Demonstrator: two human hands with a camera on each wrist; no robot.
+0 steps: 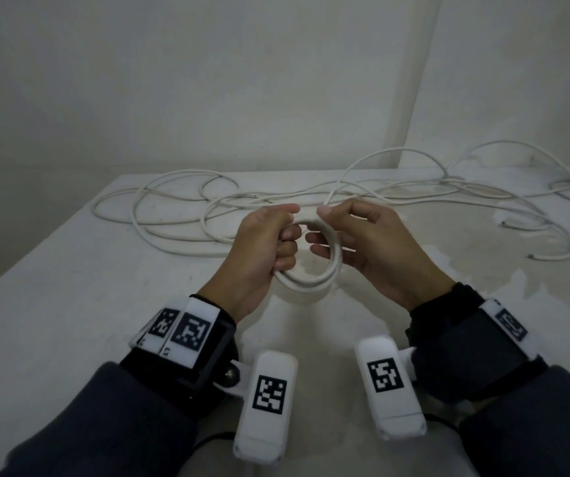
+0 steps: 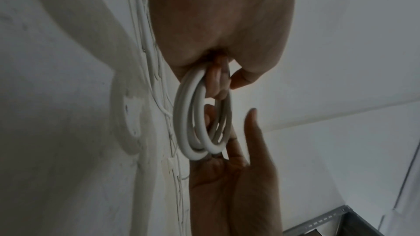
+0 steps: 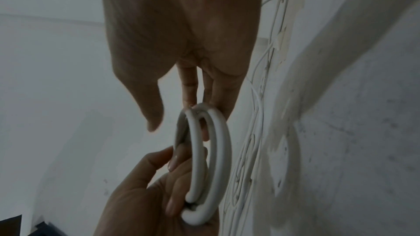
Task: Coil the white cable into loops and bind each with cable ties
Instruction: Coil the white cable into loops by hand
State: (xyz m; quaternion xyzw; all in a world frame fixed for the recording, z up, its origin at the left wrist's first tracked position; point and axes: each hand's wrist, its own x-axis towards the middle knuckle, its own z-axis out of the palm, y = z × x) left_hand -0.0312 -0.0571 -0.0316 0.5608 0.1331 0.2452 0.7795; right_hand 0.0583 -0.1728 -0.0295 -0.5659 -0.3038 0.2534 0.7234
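A small coil of white cable hangs above the table's middle, between both hands. My left hand grips its left side with curled fingers; the left wrist view shows those fingers hooked through the coil. My right hand lies against the right side, its straight fingers touching the coil and the thumb held apart. From the coil's top a strand runs back to the loose white cable, which sprawls in wide loops across the far half of the table.
The white table has a stained patch at the right, and its left edge runs diagonally. Plain walls meet in a corner behind it. A cut cable end lies at far right. A grey metal frame shows low in the left wrist view.
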